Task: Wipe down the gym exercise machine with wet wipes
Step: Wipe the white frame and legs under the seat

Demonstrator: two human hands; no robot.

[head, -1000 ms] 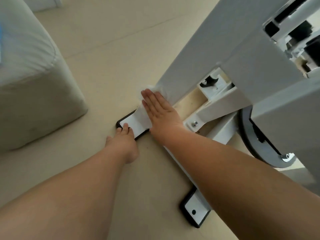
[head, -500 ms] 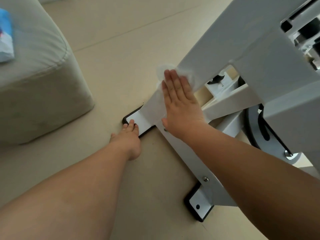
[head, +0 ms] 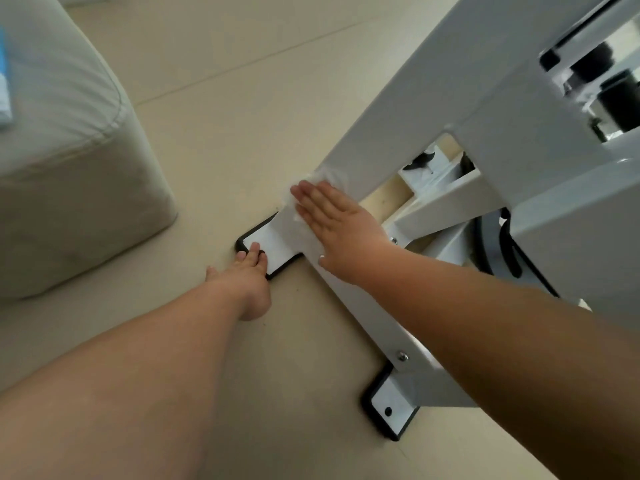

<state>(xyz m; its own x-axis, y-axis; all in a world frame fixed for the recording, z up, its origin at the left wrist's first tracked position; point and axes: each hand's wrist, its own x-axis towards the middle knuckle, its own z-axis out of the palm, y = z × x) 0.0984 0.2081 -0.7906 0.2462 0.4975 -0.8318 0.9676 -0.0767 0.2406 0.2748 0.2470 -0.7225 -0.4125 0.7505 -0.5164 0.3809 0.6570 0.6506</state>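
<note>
**Looks like a home room with a workout machine in it**

Pretty sure this is someone's living space, not a commercial gym. A white exercise machine (head: 433, 109) stands on black-edged foot plates (head: 391, 410) on a plain beige tiled floor (head: 225, 64). Near it there's a soft beige upholstered seat (head: 69, 168), like a sofa end or ottoman. A blue and white packet (head: 4, 84) lies on top of it.
</note>
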